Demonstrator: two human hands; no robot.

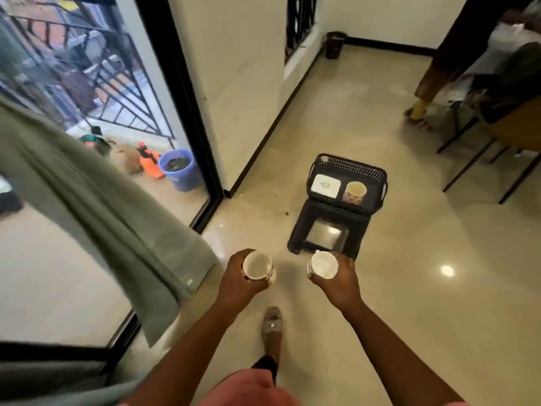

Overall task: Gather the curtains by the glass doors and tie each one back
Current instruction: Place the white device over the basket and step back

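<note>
Both hands hold cups; curtain [96,197] hangs untied

Left hand [240,281] gripping a white ceramic cup [258,265], right hand [339,278] gripping another white cup [323,264], grey-green fabric curtain [96,206] hanging loose beside black-framed glass doors [187,92]

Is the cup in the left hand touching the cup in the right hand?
Apart. In the head view, bare floor shows between the left cup and the right cup.

We see a glossy cream tiled floor [380,288]; on it stands a small black stool [328,230] carrying a black tray [348,168]; a dark bin [335,44] sits in the far corner.
</note>
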